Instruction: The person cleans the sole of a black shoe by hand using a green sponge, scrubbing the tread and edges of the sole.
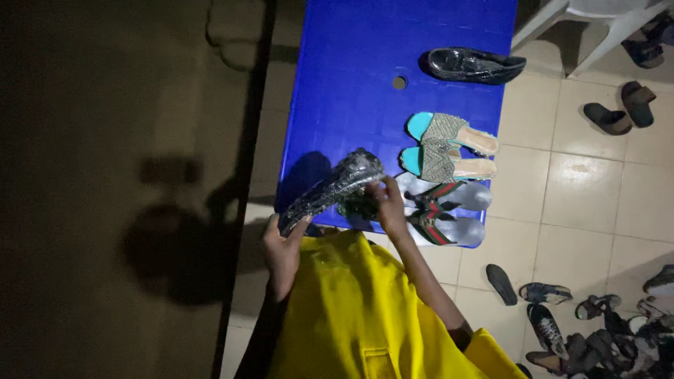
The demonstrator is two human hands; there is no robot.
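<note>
Holding a black shoe wrapped in clear film (330,189) over the near edge of the blue table (337,84), seen from the head camera. Left hand (283,249) is closed around the lower end, fingers curled under it. Right hand (388,203) pinches the upper end, fingertips on the wrap. The shoe sits tilted, toe end higher, above the table edge.

Judged light and fairly stiff in the sole; the film looks glossy, likely slippery and easy to tear. Best grip seems the two ends, under the sole.

On the table: its likely mate, another wrapped black shoe (476,65), teal-soled slippers (449,147), striped slides (442,210). Loose footwear (597,330) lies on the tile floor (583,196).
</note>
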